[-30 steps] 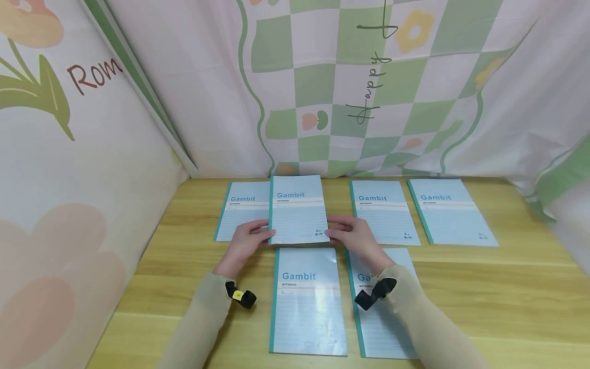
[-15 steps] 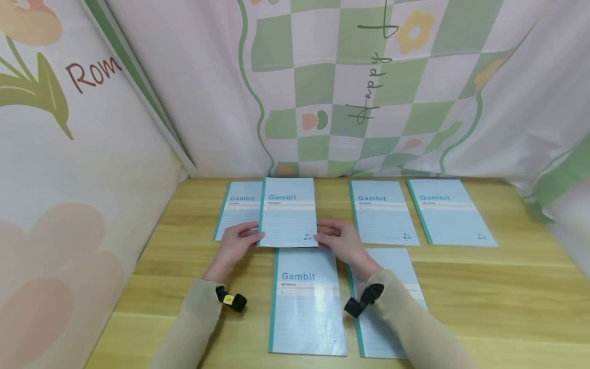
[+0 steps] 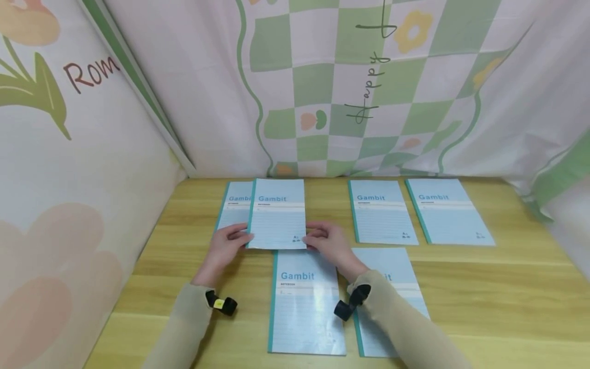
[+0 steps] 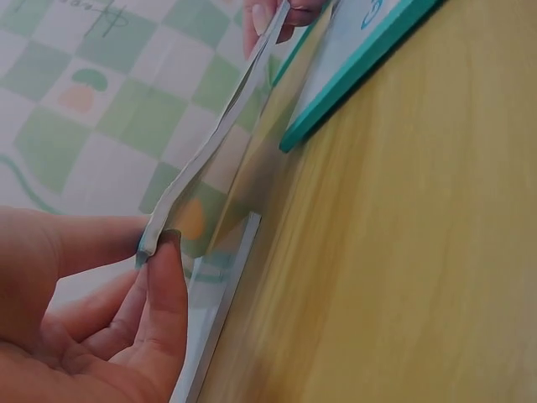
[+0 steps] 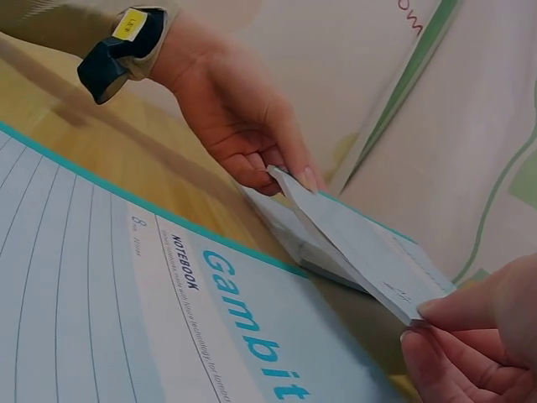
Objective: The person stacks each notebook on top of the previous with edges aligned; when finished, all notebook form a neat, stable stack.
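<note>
A light blue "Gambit" notebook (image 3: 277,215) with a teal spine is held up off the table between both hands. My left hand (image 3: 226,248) pinches its near left corner, thumb on the cover and fingers beneath. At the near right corner my right hand (image 3: 331,246) pinches it the same way. In the left wrist view the notebook's page edge (image 4: 205,147) runs from one hand to the other, raised above the wood. Behind it, a second notebook (image 3: 232,210) lies flat at the back left, partly covered in the head view.
Two more notebooks lie at the back right, one (image 3: 383,212) beside the other (image 3: 449,212). Nearer, one notebook (image 3: 306,312) lies in front of the hands and another (image 3: 392,271) lies partly under the right forearm. A printed curtain (image 3: 318,92) rises behind the wooden table (image 3: 502,302).
Both hands have carried the held notebook leftward and slightly nearer, so it covers more of the back left notebook. The lying notebooks have stayed put.
</note>
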Motion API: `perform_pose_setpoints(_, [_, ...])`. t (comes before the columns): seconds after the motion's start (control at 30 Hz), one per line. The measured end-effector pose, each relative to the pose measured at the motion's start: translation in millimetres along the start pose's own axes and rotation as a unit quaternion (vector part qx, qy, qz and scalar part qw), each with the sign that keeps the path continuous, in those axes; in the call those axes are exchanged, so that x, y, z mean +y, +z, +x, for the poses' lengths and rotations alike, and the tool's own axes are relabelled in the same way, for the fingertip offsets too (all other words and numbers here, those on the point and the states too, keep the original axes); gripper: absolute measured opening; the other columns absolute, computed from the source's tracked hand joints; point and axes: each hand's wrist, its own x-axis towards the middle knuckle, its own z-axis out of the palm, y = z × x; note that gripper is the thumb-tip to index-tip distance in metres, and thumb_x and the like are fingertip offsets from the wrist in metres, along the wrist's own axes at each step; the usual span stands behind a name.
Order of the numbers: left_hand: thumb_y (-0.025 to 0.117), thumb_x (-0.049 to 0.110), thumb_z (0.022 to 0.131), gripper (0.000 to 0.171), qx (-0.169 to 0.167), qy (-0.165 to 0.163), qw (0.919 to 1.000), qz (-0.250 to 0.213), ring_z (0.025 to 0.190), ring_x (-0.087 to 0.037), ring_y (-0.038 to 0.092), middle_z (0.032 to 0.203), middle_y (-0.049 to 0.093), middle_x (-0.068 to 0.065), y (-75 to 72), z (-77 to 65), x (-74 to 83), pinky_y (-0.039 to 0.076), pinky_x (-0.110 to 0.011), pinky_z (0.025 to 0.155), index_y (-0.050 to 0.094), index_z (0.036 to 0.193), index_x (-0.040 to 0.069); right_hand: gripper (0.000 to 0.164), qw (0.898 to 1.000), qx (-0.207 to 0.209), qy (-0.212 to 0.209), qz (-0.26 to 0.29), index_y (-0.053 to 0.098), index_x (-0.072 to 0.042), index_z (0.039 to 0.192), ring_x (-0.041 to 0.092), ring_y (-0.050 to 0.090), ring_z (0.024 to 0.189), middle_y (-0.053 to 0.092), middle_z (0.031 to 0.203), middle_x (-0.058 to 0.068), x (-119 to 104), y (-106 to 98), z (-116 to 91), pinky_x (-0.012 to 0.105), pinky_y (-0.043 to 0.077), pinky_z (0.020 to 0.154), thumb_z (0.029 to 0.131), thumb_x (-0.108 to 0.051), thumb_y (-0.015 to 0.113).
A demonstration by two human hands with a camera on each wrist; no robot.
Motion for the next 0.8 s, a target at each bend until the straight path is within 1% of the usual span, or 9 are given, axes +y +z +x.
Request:
perform_pose_setpoints(0.23, [0.070,0.014,0.098,0.044,0.007,-0.003,0.9998,0.020,0.116,-0.030,0.062,0.127,0.065,-0.021,-8.4,-5.2,-3.2,0.056,-0.035,0.091,0.060,0.138,0.001,0.041,1.000,-0.008,-0.005,-0.023,0.065,-0.006,0.129,0.021,0.071,0.083,0.072,0.097,0.007,-0.8,8.9,-1.8,0.033,0.060,0.077,0.090,-0.008,0.078])
perform_pose_setpoints(0.37, [0.070,0.015,0.098,0.044,0.008,-0.009,0.9997,0.022,0.115,-0.030,0.062,0.127,0.065,-0.020,-13.9,-9.0,-7.2,0.057,-0.034,0.089,0.060,0.138,0.001,0.041,0.999,-0.019,-0.008,-0.027,0.065,-0.006,0.129,0.020,0.071,0.083,0.071,0.097,0.006,-1.3,13.5,-3.6,0.033,0.060,0.078,0.090,-0.009,0.077])
perform_pose_setpoints(0.47, [0.070,0.015,0.098,0.044,0.010,-0.007,0.9997,0.021,0.113,-0.029,0.062,0.126,0.065,-0.020,-18.6,-12.4,-9.8,0.057,-0.033,0.088,0.060,0.138,0.000,0.042,0.999,-0.029,-0.011,-0.027,0.064,-0.007,0.131,0.019,0.071,0.083,0.071,0.098,0.006,-2.5,17.2,-4.1,0.033,0.059,0.078,0.091,-0.010,0.077])
perform_pose_setpoints(0.57, [0.070,0.015,0.098,0.044,0.019,-0.008,0.9995,0.024,0.111,-0.028,0.062,0.124,0.066,-0.019,-23.4,-15.5,-10.6,0.057,-0.032,0.087,0.060,0.138,0.000,0.043,0.999,-0.037,-0.016,-0.033,0.063,-0.008,0.132,0.019,0.071,0.084,0.071,0.098,0.004,-4.5,21.1,-3.9,0.034,0.059,0.080,0.092,-0.013,0.077])
perform_pose_setpoints(0.67, [0.071,0.016,0.097,0.044,0.031,-0.014,0.9990,0.029,0.111,-0.027,0.061,0.123,0.066,-0.018,-28.0,-17.0,-10.2,0.056,-0.030,0.087,0.061,0.137,0.002,0.043,0.998,-0.041,-0.025,-0.036,0.063,-0.006,0.132,0.018,0.071,0.084,0.071,0.098,0.004,-6.8,25.0,-2.6,0.033,0.059,0.080,0.092,-0.013,0.076])
perform_pose_setpoints(0.8, [0.072,0.017,0.097,0.045,0.035,-0.021,0.9988,0.027,0.114,-0.027,0.059,0.125,0.066,-0.017,-34.1,-17.7,-10.0,0.053,-0.030,0.090,0.062,0.138,0.003,0.044,0.998,-0.046,-0.028,-0.024,0.063,-0.005,0.133,0.019,0.071,0.085,0.070,0.098,0.006,-11.5,30.0,-0.4,0.032,0.059,0.079,0.092,-0.011,0.076])
